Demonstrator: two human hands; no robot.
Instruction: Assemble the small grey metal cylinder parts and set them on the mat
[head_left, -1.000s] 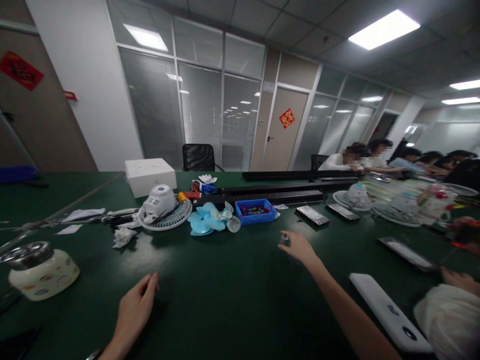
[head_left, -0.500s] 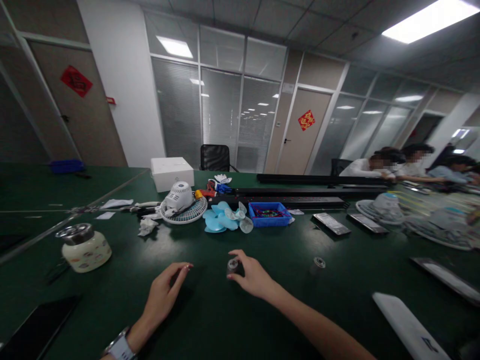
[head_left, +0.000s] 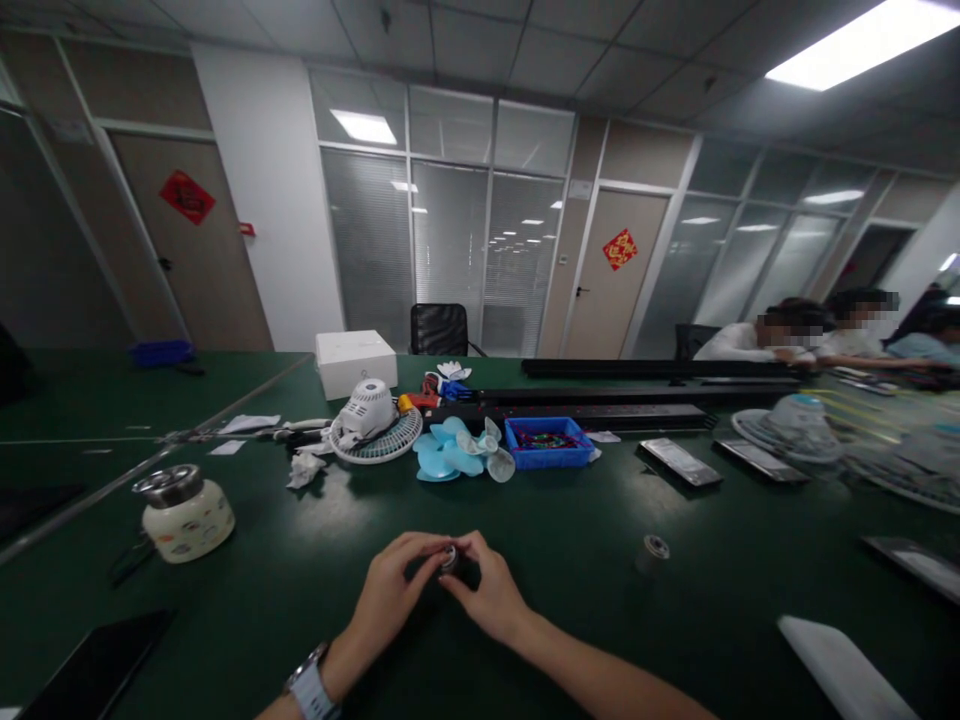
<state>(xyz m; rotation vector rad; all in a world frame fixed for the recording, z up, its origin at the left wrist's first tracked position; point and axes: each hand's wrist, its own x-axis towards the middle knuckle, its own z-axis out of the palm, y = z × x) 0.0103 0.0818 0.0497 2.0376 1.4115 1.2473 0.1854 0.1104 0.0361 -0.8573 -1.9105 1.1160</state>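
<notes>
In the head view, a small dark metal cylinder [head_left: 450, 560] with a lighter ring-shaped top sits low over the table between my hands. My left hand [head_left: 397, 580] closes its thumb and fingers on the cylinder's left side. From the other side, the thumb and fingertips of my right hand [head_left: 491, 590] pinch it too. Fingers cover much of its body. A similar metal cylinder [head_left: 652, 555] stands upright on the green table [head_left: 570, 620], to the right of my right hand.
Beyond my hands lie a white fan part [head_left: 371, 420], blue fan blades [head_left: 457, 450] and a blue tray [head_left: 551, 445] of wires. A cream jar [head_left: 187, 515] stands left, a dark tablet-like slab [head_left: 97, 660] nearer. Metal boxes [head_left: 679, 463] lie right. People [head_left: 795, 330] sit far right.
My left hand has moved right to the small metal cylinder and closed on it. My right hand still holds the cylinder, now slightly left and lower. The view has shifted a little.
</notes>
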